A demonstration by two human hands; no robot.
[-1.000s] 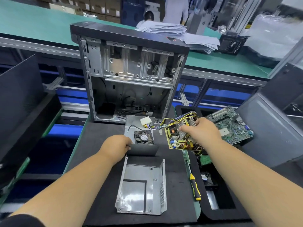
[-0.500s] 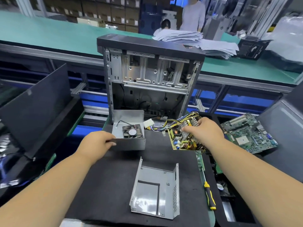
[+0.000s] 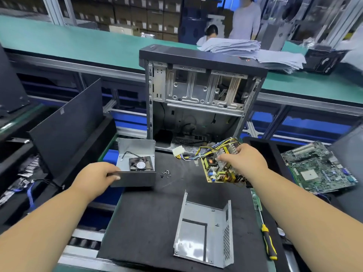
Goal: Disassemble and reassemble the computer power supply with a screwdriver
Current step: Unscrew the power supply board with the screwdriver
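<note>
The power supply is in pieces on the black mat of the tabletop, so this reads as the turn from taking apart to putting together. The left hand grips the near wall of the fan housing at the mat's far left edge, its fan facing up. The right hand clasps the circuit board from above, holding it tilted over the mat's far right side, its bundle of coloured wires trailing toward the far edge. The bare cover shell lies open near the front edge, well apart from both hands. By the look of it, the next move calls for seating the board back in its casing, with the wires fed clear. A small cluster of loose screws lies between housing and board and could be knocked away. The screwdriver rests untouched along the mat's right edge. The open computer case stands upright at the far edge, a motherboard lying off to the right.
</note>
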